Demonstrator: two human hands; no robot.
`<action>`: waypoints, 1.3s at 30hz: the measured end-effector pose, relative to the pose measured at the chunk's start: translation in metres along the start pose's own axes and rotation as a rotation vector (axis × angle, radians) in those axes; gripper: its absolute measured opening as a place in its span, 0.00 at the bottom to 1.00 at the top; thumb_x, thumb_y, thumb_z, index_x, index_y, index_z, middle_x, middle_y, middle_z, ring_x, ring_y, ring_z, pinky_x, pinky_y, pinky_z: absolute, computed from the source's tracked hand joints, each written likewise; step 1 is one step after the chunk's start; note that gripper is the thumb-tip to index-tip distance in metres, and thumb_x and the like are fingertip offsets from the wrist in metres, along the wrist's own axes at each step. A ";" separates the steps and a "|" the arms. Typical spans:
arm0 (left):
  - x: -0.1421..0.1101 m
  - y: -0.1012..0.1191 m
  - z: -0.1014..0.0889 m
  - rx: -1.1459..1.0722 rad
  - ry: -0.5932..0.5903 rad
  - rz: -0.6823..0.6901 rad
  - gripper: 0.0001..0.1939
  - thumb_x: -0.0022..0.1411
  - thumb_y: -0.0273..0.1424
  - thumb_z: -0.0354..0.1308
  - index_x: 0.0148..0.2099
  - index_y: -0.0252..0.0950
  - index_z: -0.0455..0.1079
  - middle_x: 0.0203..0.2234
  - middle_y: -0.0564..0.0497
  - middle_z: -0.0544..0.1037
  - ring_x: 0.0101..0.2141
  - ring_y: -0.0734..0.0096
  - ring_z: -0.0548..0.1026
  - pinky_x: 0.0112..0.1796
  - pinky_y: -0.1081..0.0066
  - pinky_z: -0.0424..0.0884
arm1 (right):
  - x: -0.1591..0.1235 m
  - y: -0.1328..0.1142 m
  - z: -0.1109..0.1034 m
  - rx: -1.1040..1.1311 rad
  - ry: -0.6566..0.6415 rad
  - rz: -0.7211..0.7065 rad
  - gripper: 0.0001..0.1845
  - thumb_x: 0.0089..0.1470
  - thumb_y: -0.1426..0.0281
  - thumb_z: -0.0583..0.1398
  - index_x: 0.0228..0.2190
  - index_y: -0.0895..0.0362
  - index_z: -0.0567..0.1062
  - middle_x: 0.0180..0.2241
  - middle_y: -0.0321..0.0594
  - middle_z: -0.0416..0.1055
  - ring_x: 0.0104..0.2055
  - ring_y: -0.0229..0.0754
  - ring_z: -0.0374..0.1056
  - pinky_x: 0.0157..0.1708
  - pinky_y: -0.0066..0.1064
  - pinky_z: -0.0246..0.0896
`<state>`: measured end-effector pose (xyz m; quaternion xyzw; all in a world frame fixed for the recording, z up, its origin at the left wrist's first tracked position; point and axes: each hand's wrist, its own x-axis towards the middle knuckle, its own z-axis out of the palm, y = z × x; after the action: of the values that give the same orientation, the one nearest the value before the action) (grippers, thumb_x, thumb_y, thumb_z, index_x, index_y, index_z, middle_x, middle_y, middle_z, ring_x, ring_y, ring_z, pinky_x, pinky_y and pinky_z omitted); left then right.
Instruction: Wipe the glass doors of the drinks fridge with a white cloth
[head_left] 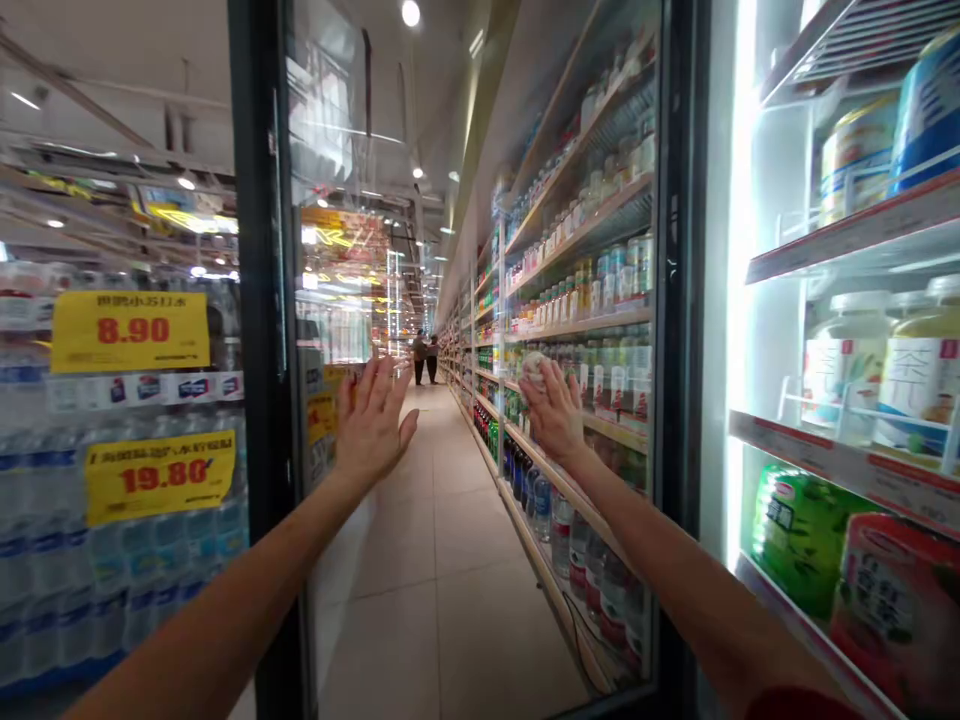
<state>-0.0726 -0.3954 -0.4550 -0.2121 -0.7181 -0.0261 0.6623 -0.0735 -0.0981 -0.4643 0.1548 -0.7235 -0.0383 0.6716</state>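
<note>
An open glass door [442, 500] with a black frame stands in front of me. My left hand [373, 420] is raised at the glass with its palm forward and its fingers stretched out. There is nothing in it. To its right, my right hand [555, 408] presses a crumpled whitish cloth [533, 368] against the glass. The cloth shows beside and above the fingers; part of it is hidden under the hand. Both arms reach forward from the lower corners of the view.
At right, a lit cooler holds bottles [840, 350], cans [859, 150] and a green drink pack [802, 530]. Packed bottles [120, 560] and yellow price signs [131, 330] stand at left. Through or in the glass appear an aisle floor [405, 560], drink shelves and two distant people [425, 357].
</note>
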 end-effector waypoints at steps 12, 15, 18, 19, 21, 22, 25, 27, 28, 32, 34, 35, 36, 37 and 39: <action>-0.001 0.002 -0.002 0.017 -0.018 -0.012 0.30 0.61 0.36 0.48 0.64 0.41 0.45 0.62 0.45 0.49 0.62 0.62 0.44 0.59 0.52 0.38 | 0.017 0.066 -0.003 -0.072 0.203 0.595 0.27 0.55 0.70 0.46 0.57 0.52 0.58 0.62 0.49 0.46 0.63 0.50 0.44 0.56 0.52 0.45; 0.000 0.001 -0.003 0.012 -0.029 -0.011 0.30 0.61 0.36 0.48 0.64 0.41 0.46 0.62 0.45 0.49 0.62 0.61 0.44 0.59 0.52 0.38 | 0.019 0.033 -0.001 -0.043 0.101 0.326 0.26 0.54 0.70 0.47 0.56 0.50 0.60 0.62 0.44 0.47 0.64 0.47 0.42 0.58 0.50 0.42; 0.000 0.000 -0.004 -0.014 -0.039 -0.016 0.30 0.61 0.35 0.48 0.64 0.42 0.46 0.62 0.45 0.48 0.62 0.61 0.45 0.59 0.52 0.39 | 0.017 0.013 -0.002 -0.015 -0.002 0.090 0.26 0.53 0.71 0.50 0.54 0.47 0.62 0.62 0.41 0.48 0.64 0.45 0.40 0.59 0.48 0.40; 0.000 0.000 -0.005 -0.022 -0.040 -0.017 0.30 0.61 0.35 0.48 0.64 0.42 0.46 0.62 0.46 0.48 0.62 0.61 0.45 0.59 0.52 0.38 | 0.016 0.014 -0.003 -0.016 -0.019 0.064 0.26 0.53 0.71 0.51 0.54 0.47 0.62 0.62 0.40 0.48 0.64 0.45 0.40 0.59 0.48 0.40; 0.000 0.000 -0.006 -0.025 -0.043 -0.018 0.30 0.61 0.35 0.48 0.64 0.42 0.45 0.62 0.46 0.48 0.62 0.61 0.45 0.59 0.52 0.39 | 0.016 0.025 -0.006 -0.029 -0.020 0.119 0.26 0.53 0.71 0.50 0.54 0.48 0.63 0.62 0.41 0.48 0.64 0.46 0.41 0.59 0.49 0.39; 0.000 0.000 -0.006 -0.019 -0.047 -0.017 0.30 0.61 0.35 0.48 0.64 0.41 0.45 0.62 0.46 0.49 0.62 0.62 0.45 0.59 0.52 0.39 | 0.017 0.035 -0.007 -0.038 0.003 0.204 0.25 0.54 0.71 0.49 0.54 0.48 0.62 0.62 0.42 0.47 0.64 0.46 0.42 0.58 0.51 0.40; -0.001 0.001 -0.006 0.003 -0.055 -0.013 0.30 0.61 0.35 0.47 0.64 0.41 0.45 0.62 0.46 0.49 0.62 0.62 0.44 0.59 0.52 0.39 | 0.025 0.066 -0.011 -0.046 0.140 0.583 0.26 0.55 0.70 0.46 0.55 0.51 0.61 0.62 0.47 0.47 0.63 0.50 0.45 0.56 0.55 0.44; -0.001 0.001 -0.006 0.007 -0.044 -0.015 0.30 0.61 0.35 0.47 0.64 0.41 0.46 0.62 0.46 0.49 0.62 0.61 0.44 0.59 0.52 0.39 | 0.034 0.079 -0.011 -0.030 0.218 0.766 0.27 0.55 0.70 0.45 0.56 0.53 0.60 0.61 0.50 0.48 0.62 0.52 0.47 0.54 0.57 0.46; -0.001 0.001 -0.006 0.006 -0.038 -0.016 0.30 0.61 0.35 0.47 0.64 0.41 0.46 0.62 0.46 0.49 0.62 0.61 0.45 0.59 0.52 0.39 | 0.040 0.079 -0.010 -0.019 0.238 0.798 0.27 0.55 0.70 0.44 0.56 0.54 0.61 0.61 0.50 0.48 0.62 0.53 0.46 0.54 0.57 0.46; -0.001 0.001 -0.003 -0.016 -0.025 -0.019 0.30 0.61 0.35 0.48 0.64 0.41 0.47 0.62 0.45 0.49 0.62 0.61 0.45 0.59 0.52 0.39 | 0.063 0.040 -0.004 0.025 0.172 0.553 0.26 0.55 0.71 0.46 0.55 0.52 0.62 0.62 0.46 0.47 0.63 0.50 0.43 0.57 0.54 0.42; 0.000 0.001 -0.002 -0.023 -0.026 -0.016 0.30 0.61 0.35 0.48 0.64 0.41 0.47 0.62 0.45 0.49 0.62 0.61 0.45 0.59 0.52 0.38 | 0.070 0.002 0.000 0.046 0.068 0.302 0.26 0.55 0.71 0.48 0.55 0.49 0.61 0.63 0.41 0.46 0.64 0.48 0.41 0.58 0.51 0.39; 0.000 0.001 -0.002 -0.026 -0.024 -0.014 0.30 0.61 0.35 0.48 0.64 0.41 0.47 0.62 0.45 0.49 0.62 0.61 0.45 0.59 0.52 0.38 | 0.072 -0.016 0.002 0.058 0.013 0.174 0.26 0.54 0.71 0.49 0.55 0.48 0.61 0.63 0.39 0.46 0.65 0.47 0.39 0.59 0.49 0.38; 0.000 0.001 -0.002 -0.029 -0.026 -0.012 0.30 0.61 0.35 0.48 0.64 0.41 0.47 0.62 0.45 0.48 0.62 0.61 0.45 0.59 0.52 0.38 | 0.073 -0.032 0.003 0.070 -0.034 0.061 0.26 0.54 0.71 0.50 0.55 0.46 0.60 0.63 0.37 0.47 0.65 0.46 0.38 0.60 0.48 0.36; 0.000 0.000 -0.003 -0.029 -0.032 -0.012 0.30 0.61 0.35 0.48 0.64 0.42 0.46 0.62 0.45 0.48 0.62 0.61 0.45 0.59 0.53 0.38 | 0.073 -0.044 0.004 0.080 -0.074 -0.031 0.27 0.53 0.71 0.51 0.55 0.45 0.60 0.63 0.36 0.47 0.65 0.45 0.37 0.61 0.48 0.34; 0.000 0.000 -0.005 -0.020 -0.046 -0.014 0.30 0.61 0.35 0.47 0.64 0.42 0.45 0.62 0.45 0.48 0.62 0.61 0.44 0.59 0.53 0.39 | 0.072 -0.053 0.004 0.081 -0.113 -0.118 0.27 0.53 0.72 0.52 0.55 0.44 0.60 0.62 0.35 0.47 0.65 0.44 0.37 0.61 0.48 0.31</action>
<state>-0.0679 -0.3969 -0.4540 -0.2141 -0.7345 -0.0328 0.6431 -0.0718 -0.1693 -0.4093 0.2220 -0.7509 -0.0571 0.6194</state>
